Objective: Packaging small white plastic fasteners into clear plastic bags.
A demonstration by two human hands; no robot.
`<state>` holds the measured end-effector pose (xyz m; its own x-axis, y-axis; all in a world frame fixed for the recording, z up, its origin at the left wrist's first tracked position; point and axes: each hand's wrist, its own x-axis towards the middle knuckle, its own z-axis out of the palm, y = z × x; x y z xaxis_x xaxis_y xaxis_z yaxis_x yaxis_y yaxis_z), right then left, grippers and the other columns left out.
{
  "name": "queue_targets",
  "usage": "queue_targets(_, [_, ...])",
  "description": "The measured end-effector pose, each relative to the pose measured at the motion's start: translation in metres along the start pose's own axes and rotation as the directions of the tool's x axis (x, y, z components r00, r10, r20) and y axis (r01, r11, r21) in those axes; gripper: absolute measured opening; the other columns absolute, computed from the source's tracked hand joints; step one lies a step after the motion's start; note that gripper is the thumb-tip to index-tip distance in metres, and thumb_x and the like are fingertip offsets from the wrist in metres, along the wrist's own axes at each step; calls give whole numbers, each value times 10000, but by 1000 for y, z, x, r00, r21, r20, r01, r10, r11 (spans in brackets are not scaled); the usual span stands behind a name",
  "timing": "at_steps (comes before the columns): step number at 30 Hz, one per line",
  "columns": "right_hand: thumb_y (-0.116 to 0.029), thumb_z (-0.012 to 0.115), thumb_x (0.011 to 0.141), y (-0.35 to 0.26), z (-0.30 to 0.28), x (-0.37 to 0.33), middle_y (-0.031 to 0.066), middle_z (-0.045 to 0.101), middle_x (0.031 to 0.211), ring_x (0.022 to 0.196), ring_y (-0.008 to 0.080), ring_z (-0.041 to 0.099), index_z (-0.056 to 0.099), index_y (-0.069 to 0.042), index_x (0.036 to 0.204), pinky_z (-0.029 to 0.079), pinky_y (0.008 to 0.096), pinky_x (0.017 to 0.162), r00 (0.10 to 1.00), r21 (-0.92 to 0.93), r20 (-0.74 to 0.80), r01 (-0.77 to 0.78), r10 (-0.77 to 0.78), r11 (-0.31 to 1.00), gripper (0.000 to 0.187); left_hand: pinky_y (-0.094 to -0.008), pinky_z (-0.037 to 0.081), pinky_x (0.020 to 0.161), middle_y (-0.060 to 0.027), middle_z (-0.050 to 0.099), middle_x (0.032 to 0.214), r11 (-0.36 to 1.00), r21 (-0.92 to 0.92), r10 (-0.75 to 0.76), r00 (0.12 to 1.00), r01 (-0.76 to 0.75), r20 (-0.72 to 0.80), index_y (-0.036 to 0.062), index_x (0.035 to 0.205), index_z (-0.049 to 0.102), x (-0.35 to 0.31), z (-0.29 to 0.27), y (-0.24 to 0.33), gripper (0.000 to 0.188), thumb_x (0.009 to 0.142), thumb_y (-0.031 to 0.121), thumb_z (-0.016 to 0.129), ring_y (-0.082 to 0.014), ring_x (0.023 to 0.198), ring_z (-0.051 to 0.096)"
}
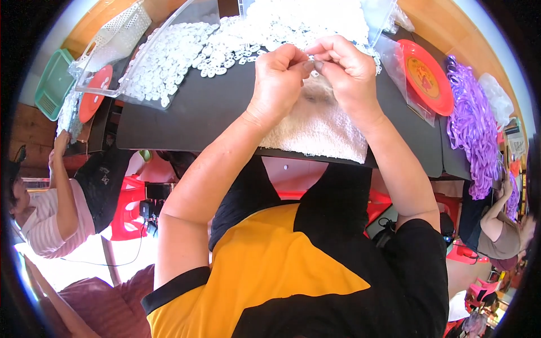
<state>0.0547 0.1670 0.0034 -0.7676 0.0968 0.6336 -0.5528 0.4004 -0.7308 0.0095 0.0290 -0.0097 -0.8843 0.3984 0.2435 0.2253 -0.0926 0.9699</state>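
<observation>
Above a white cloth (321,132) on the dark table (191,115), my two hands meet fingertip to fingertip. Thumb and fingers of my left hand (279,81) are pinched together, and my right hand (349,73) pinches right beside it. Whatever lies between the fingertips is too small and covered to name. Just beyond my hands spreads a heap of small white oval plastic pieces (225,48), some loose on the tabletop.
At left stand a clear plastic bin (127,70), a white basket (121,31) and a green basket (53,84). A red plate (425,79) and purple ribbons (473,124) lie to the right. Other people sit at both sides.
</observation>
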Motion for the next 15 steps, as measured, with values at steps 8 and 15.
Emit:
queue_targets(8, [49,577,812,-5,-5,8,45,662,780,710,82,598,616,-7,1001,477,223,675,995,-35,8,-94,95,995,201,-204,373,485,2,582,688,988,-87,-130,990,126,-45,20,858,632,7,-5,3,49,873,66,634,-61,577,493])
queue_targets(15, [-22,615,849,5,-15,8,85,692,850,779,138,653,633,-5,960,503,258,727,996,-157,10,-86,89,984,114,-209,349,449,-10,582,684,979,-109,-181,981,173,-64,4,873,627,7,-5,6,78,879,82,634,-67,542,489])
